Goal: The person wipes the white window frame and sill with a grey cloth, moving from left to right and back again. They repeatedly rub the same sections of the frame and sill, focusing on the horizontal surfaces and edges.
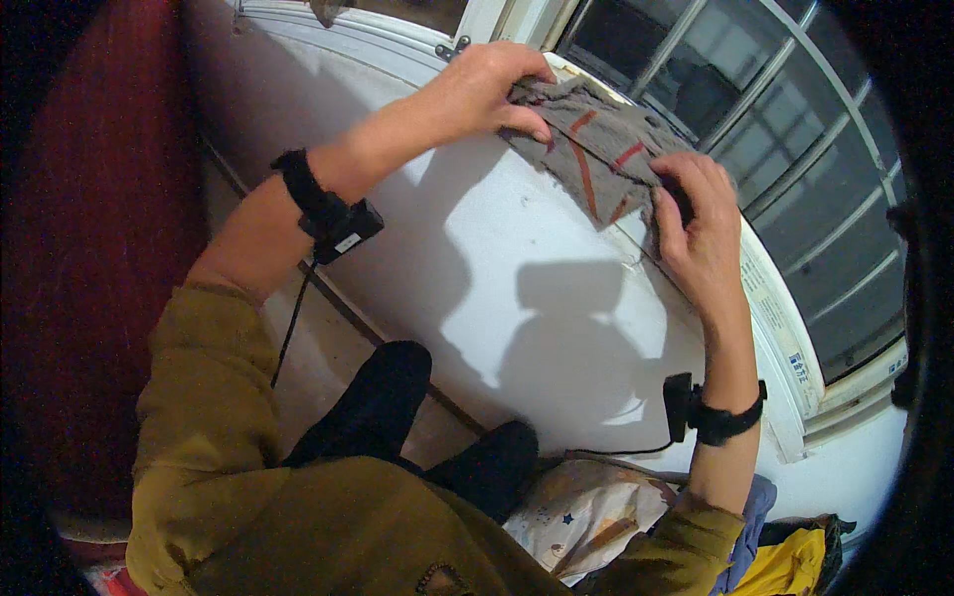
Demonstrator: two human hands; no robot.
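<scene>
A grey cloth (607,153) with red and orange stripes is stretched between my two hands, over the window sill. Its left end is pinched between the thumb and fingers of my left hand (503,89). My right hand (700,208) grips the right end, close to the window frame (775,320). The cloth is creased and hangs a little over the sill's inner edge. Part of the sill beneath the cloth is hidden. Each forearm wears a black strap with a small black box, one at the left (339,223) and one at the right (704,410).
Metal bars (790,141) cross the dark window panes beyond the cloth. Below the sill runs a white wall (484,246) with shadows on it. A dark red surface (104,261) rises on the left. A printed bag (589,514) and a yellow item (790,562) lie at the lower right.
</scene>
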